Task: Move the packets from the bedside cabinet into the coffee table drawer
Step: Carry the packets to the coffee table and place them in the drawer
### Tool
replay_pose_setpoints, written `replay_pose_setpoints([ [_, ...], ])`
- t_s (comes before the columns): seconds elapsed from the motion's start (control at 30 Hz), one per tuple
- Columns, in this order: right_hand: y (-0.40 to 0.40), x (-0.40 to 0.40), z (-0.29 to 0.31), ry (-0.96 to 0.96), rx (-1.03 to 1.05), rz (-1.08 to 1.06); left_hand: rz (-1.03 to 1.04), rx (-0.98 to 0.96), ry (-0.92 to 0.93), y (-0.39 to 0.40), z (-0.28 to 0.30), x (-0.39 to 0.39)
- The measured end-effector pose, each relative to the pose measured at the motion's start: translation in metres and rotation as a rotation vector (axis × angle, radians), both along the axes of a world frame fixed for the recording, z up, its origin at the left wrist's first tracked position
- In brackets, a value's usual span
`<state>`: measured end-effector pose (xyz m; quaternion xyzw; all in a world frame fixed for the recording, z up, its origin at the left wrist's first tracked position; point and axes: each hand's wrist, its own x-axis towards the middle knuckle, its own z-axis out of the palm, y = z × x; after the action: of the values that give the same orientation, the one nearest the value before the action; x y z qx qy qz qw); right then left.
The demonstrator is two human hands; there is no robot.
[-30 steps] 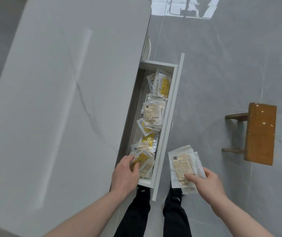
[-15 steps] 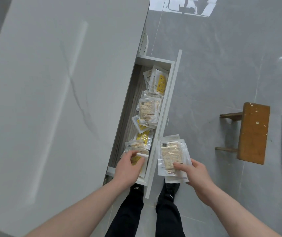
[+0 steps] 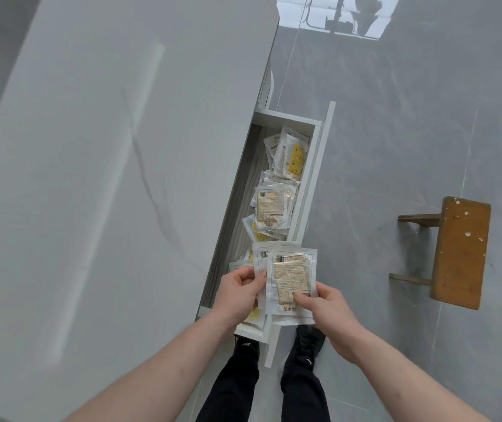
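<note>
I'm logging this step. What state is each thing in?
Drawer: open, packets lying loose inside.
Stack of packets: held above the drawer by both hands.
Left hand: pinches the stack's left edge.
Right hand: grips the stack's bottom.
Stool: upright on floor.

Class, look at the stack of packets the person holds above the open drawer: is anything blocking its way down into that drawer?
Nothing visible blocks it. The held stack, gripped by the left hand and right hand, hangs over the near end of the open drawer. Below lie only loose packets, no lid or cover.
</note>
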<state>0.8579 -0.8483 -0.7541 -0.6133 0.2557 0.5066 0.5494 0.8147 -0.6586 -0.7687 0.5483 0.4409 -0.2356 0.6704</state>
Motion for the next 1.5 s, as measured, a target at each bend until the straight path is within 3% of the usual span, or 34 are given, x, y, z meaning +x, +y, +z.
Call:
replay_pose_setpoints([
  [0.27,-0.009,-0.009,-0.006,-0.083,-0.144,-0.080,-0.104,0.402,0.094,0.027,-0.015,-0.010],
  [0.5,-0.020,-0.023,-0.015,-0.057,-0.215,-0.060,-0.576,0.542,0.258,0.034,-0.042,-0.019],
  [0.63,-0.020,-0.026,-0.017,-0.052,-0.223,-0.060,-0.944,0.645,0.316,0.034,-0.040,-0.017],
  [0.7,-0.019,-0.024,-0.018,-0.070,-0.236,-0.062,-0.913,0.720,0.203,0.035,-0.030,-0.006],
  [0.87,-0.005,-0.006,-0.016,-0.117,-0.229,-0.073,-0.687,1.019,-0.322,0.081,0.008,0.054],
  [0.93,0.006,0.008,-0.016,-0.141,-0.235,-0.080,-0.744,1.127,-0.253,0.115,0.011,0.080],
  [1.03,0.025,0.034,-0.021,-0.181,-0.260,-0.106,-0.932,1.060,0.115,0.150,0.005,0.104],
  [1.1,0.038,0.052,-0.026,-0.212,-0.283,-0.113,-1.008,0.955,0.232,0.157,-0.003,0.106],
  [1.5,0.099,0.133,-0.053,-0.254,-0.333,-0.208,-1.054,0.963,0.258,0.155,-0.029,0.100],
])
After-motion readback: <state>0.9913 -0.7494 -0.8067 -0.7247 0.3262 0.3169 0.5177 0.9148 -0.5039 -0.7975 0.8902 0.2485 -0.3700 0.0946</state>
